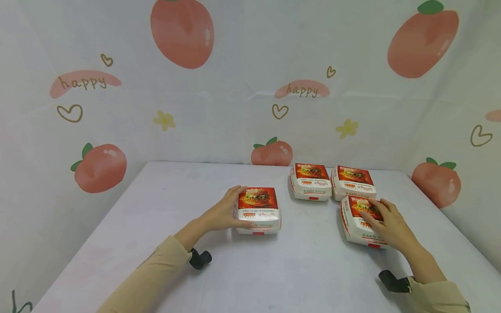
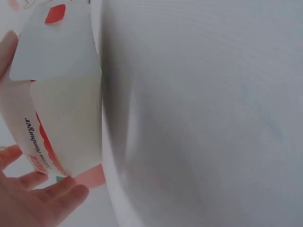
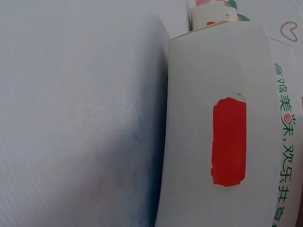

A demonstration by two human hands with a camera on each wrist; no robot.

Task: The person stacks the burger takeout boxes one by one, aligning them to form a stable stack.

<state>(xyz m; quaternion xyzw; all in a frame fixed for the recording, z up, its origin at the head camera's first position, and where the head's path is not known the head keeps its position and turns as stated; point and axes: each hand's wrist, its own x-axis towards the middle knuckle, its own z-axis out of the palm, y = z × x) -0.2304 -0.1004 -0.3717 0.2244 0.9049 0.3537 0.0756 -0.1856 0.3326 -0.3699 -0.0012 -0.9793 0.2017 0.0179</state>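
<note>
A white burger box (image 1: 258,213) with a red burger picture on its lid sits near the middle of the table. My left hand (image 1: 227,211) grips it from the left, thumb at the front edge and fingers toward the back. In the left wrist view the fingers (image 2: 68,201) lie along the box's printed side (image 2: 66,123). Over at the right, my right hand (image 1: 393,226) holds a matching burger box (image 1: 358,224), its thumb across the lid and fingers at the far right edge. The right wrist view shows that box's red tab (image 3: 229,142); the hand is hidden there.
Two more burger boxes stand at the back right, one on the left (image 1: 311,184) and one on the right (image 1: 354,182), side by side. The right one is just behind the box under my right hand. A fruit-printed curtain (image 1: 235,117) hangs behind the white table (image 1: 297,269).
</note>
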